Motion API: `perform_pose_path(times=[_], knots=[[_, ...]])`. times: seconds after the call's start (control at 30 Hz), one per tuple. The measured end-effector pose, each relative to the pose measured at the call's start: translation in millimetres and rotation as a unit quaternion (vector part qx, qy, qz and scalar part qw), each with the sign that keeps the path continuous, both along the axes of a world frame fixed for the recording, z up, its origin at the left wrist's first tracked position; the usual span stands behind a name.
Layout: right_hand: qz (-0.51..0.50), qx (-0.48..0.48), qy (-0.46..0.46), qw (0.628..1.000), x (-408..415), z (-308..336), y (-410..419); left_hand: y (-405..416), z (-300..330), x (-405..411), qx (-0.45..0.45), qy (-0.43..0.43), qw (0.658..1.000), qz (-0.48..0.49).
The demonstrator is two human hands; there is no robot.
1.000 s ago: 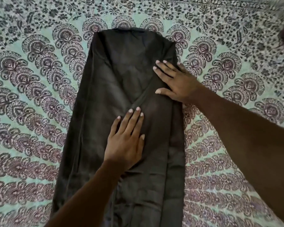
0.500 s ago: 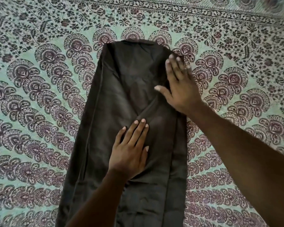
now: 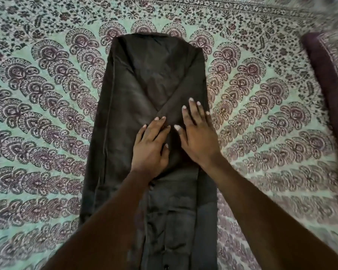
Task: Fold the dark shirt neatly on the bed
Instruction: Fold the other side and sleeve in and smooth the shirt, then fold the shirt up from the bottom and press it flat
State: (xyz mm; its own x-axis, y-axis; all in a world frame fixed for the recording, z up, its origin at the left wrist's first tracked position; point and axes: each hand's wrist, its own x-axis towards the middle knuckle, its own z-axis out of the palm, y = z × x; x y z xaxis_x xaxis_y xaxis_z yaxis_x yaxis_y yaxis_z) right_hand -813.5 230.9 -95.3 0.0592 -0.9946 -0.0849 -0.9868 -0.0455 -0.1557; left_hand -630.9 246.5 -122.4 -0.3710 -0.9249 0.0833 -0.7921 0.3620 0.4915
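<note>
Dark shirt: laid lengthwise at centre of patterned bedspread, sides already folded inward into a narrow strip. Left hand and right hand: flat, fingers extended, gripping nothing, pressed side by side mid-shirt where panels cross, probably to flatten overlap before next fold.
</note>
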Motion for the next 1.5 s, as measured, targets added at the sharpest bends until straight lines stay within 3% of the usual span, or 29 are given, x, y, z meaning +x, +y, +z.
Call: perform_pose_path(times=[0.07,0.17,0.3,0.5,0.63,0.77,1.0,1.1,1.27,1.37,1.5], knots=[[0.0,0.02,0.0,1.0,11,-3,53,19,10,12,-0.024,0.022,0.999,-0.014],[0.006,0.059,0.014,0.998,23,-4,124,76,23,37,-0.027,-0.049,0.997,-0.054],[0.014,0.096,0.042,0.994,33,1,203,152,23,73,0.028,-0.135,0.98,-0.141],[0.009,0.132,0.019,0.991,54,9,286,189,27,96,0.126,-0.144,0.963,-0.191],[0.007,0.135,-0.014,0.991,51,17,304,189,49,116,0.134,-0.082,0.97,-0.187],[0.044,0.082,-0.057,0.994,19,30,311,204,62,182,0.133,-0.128,0.97,-0.157],[0.153,0.182,0.106,0.965,-35,52,304,214,57,250,0.149,-0.247,0.936,-0.201],[0.253,0.158,0.132,0.945,-35,49,299,206,55,245,0.125,-0.26,0.929,-0.231],[0.317,0.127,0.098,0.935,-27,36,288,202,53,230,0.107,-0.165,0.962,-0.19],[0.303,0.114,0.042,0.945,-20,31,286,202,52,216,0.138,-0.093,0.98,-0.11],[0.248,0.104,-0.011,0.963,-7,32,279,192,51,205,0.19,-0.036,0.98,-0.053]])
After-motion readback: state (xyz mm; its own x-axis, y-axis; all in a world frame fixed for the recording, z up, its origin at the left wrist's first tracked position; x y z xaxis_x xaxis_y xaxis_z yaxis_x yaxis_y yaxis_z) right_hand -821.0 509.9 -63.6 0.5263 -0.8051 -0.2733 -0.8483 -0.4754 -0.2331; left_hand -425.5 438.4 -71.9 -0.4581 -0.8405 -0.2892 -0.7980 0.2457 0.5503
